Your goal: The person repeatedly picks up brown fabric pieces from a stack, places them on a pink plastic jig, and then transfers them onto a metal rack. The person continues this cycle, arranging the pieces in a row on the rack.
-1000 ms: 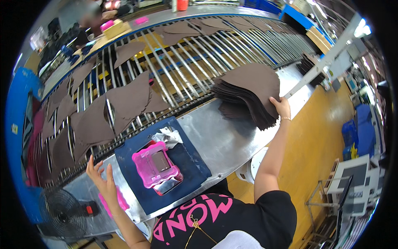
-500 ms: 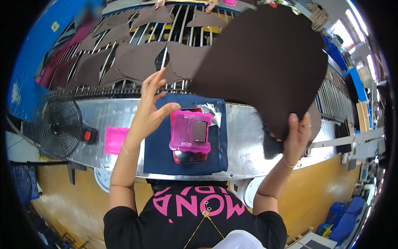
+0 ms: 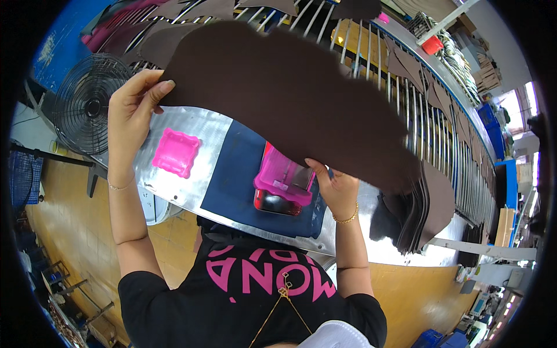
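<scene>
A large, dark brown cut sheet [image 3: 278,93] with curved edges stretches across in front of me, raised above the metal table. My left hand [image 3: 132,110] pinches its left end between thumb and fingers. Along its lower edge, my right hand [image 3: 336,187] grips it with the thumb on the near face and the fingers mostly hidden. Beneath it, partly covered, a pink plastic basket [image 3: 270,181] rests on a red-and-black object [image 3: 277,204] atop a dark blue cloth [image 3: 232,180]. A stack of similar brown pieces [image 3: 432,203] lies to the right of my right hand.
A black fan [image 3: 93,107] stands left, beside a pink scalloped tray [image 3: 177,152] on the metal table [image 3: 200,124]. Beyond the table runs a rack of metal bars [image 3: 429,127] carrying more brown pieces. A yellowish tiled floor [image 3: 69,203] lies below the table.
My left hand has moved left and taken hold of the brown sheet's end. My right hand has come left and the sheet has swung from upright to lengthwise; the view has shifted too.
</scene>
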Action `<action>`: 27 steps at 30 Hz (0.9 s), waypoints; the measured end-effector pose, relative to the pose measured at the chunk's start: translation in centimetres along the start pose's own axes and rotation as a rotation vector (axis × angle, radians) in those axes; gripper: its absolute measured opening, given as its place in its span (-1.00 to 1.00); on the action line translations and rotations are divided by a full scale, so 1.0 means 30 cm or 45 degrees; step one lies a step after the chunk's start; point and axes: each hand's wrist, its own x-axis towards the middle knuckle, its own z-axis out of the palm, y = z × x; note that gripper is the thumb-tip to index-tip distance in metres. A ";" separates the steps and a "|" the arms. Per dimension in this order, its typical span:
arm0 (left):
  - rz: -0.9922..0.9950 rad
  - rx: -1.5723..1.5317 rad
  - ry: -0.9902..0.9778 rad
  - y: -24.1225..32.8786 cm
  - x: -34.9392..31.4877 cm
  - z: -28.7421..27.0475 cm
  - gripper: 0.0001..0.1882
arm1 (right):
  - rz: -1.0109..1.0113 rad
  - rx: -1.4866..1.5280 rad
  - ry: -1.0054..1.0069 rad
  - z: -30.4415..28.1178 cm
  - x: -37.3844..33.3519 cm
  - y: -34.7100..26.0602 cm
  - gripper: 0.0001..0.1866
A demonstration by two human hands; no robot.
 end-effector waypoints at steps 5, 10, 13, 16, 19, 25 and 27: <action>0.050 0.021 -0.181 -0.046 -0.035 0.050 -0.87 | -0.093 -0.032 -0.044 -0.063 -0.031 0.008 -0.70; 0.119 0.215 -0.527 -0.026 -0.055 0.200 -0.86 | 0.151 -0.160 -0.140 -0.188 -0.142 0.013 -0.68; 0.285 0.163 -0.673 -0.024 -0.056 0.304 -0.86 | 0.376 -0.299 -0.195 -0.238 -0.286 0.052 -0.70; 0.419 0.084 -0.786 0.017 -0.049 0.398 -0.88 | 0.605 -0.103 -0.070 -0.297 -0.398 0.069 -0.81; 0.651 0.048 -0.839 0.069 -0.043 0.499 -0.88 | 0.910 0.020 0.141 -0.425 -0.521 0.075 -0.90; 0.884 -0.162 -1.098 0.171 -0.068 0.686 -0.78 | 0.817 -0.281 0.638 -0.731 -0.538 -0.051 -0.85; 0.602 -0.402 -1.209 0.258 -0.010 0.728 -0.70 | 0.796 -0.368 0.571 -0.792 -0.479 -0.083 -0.84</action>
